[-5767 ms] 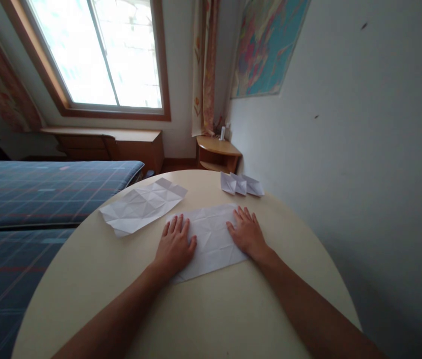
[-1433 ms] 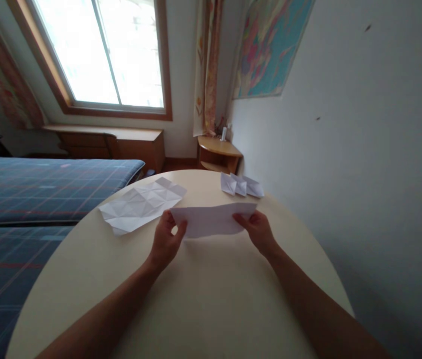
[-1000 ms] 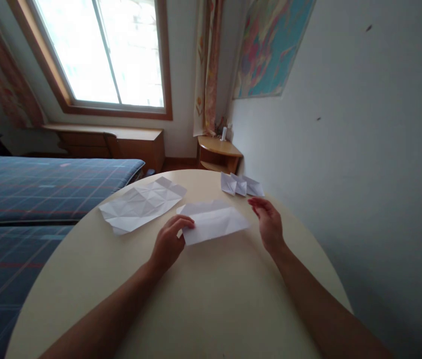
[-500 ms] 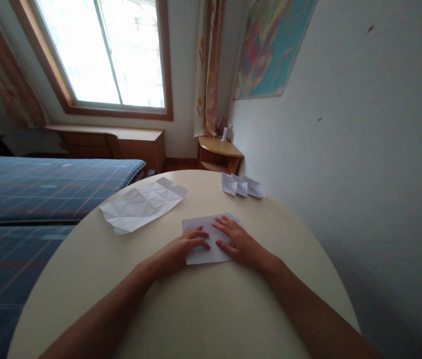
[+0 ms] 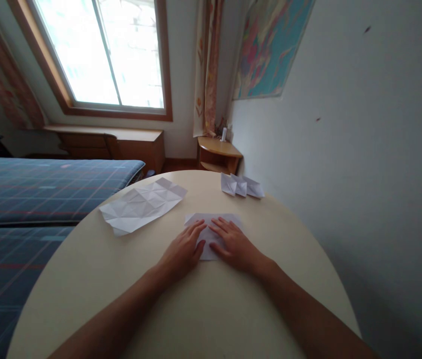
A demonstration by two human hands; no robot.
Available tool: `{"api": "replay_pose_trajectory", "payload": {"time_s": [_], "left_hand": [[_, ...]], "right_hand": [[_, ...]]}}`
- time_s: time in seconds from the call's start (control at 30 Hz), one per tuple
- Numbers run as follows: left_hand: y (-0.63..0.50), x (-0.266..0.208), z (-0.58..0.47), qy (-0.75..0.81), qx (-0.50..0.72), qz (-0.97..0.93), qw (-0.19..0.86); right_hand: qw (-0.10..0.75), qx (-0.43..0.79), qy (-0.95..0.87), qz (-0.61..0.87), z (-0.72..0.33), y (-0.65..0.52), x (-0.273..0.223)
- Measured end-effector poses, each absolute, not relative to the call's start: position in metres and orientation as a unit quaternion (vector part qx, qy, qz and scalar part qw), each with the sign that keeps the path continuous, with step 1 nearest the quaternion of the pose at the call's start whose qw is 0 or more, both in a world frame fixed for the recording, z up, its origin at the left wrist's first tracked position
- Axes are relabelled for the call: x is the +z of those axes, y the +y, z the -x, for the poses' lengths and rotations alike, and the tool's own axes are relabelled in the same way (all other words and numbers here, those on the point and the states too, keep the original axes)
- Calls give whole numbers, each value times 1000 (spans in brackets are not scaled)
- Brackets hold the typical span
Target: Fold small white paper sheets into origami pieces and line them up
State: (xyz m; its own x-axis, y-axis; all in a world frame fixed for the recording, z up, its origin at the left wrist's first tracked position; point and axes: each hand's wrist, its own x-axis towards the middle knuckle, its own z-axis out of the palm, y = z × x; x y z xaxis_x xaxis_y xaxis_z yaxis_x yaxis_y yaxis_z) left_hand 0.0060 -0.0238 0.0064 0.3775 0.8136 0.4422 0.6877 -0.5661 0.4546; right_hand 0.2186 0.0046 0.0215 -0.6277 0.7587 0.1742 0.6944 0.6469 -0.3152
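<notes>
The left hand (image 5: 184,248) and right hand (image 5: 238,248) lie spread, gripping nothing, on paper (image 5: 207,236) within the table (image 5: 211,309)'s far edge; likely light, easily creased, best pinched at its edges.

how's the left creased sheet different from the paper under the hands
The creased sheet lies uncovered; the paper is partly hidden by the left hand and right hand. The creased sheet looks larger and lies askew; the paper looks smaller and straighter. Both are white and on the table.

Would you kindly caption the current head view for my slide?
Left hand and right hand on white paper atop a table.
</notes>
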Motion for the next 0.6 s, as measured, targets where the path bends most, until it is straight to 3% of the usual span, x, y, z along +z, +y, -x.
{"api": "replay_pose_trajectory", "payload": {"time_s": [0.2, 0.43, 0.6], "left_hand": [[-25, -11, -9, 481, 224, -844, 83], [-26, -7, -10, 499, 185, -843, 83], [-29, 10, -8, 518, 114, -842, 93]], "right_hand": [[104, 141, -896, 408, -206, -1, 16], [78, 101, -832, 540, -232, 20, 12], [118, 15, -807, 579, -236, 24, 18]]}}
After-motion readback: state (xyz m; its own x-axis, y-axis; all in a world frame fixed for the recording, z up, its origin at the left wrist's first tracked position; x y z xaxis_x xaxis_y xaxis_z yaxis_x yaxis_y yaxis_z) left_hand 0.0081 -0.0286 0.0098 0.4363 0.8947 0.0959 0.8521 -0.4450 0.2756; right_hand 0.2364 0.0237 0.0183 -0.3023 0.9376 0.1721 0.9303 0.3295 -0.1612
